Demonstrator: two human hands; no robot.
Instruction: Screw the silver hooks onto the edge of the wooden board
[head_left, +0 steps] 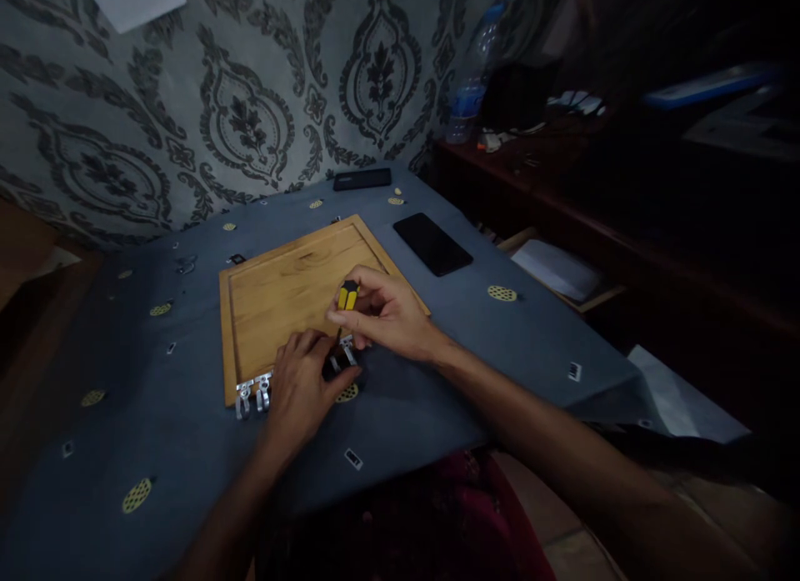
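A wooden board (281, 289) with a raised rim lies on a table under a blue-grey cloth (187, 431). My right hand (384, 314) is closed round a screwdriver with a yellow and black handle (347, 295), held upright with its tip down at a metal hook (342, 356) on the board's near edge. My left hand (306, 385) rests on that near edge, fingers curled against the same hook. Two more metal hooks (252, 393) hang from the edge to the left of it.
A black phone (432, 243) lies right of the board, and another dark flat device (362, 178) lies by the patterned wall. A dark wooden shelf (531, 181) on the right carries a plastic bottle (472, 77) and small items. Papers (556, 268) sit below it.
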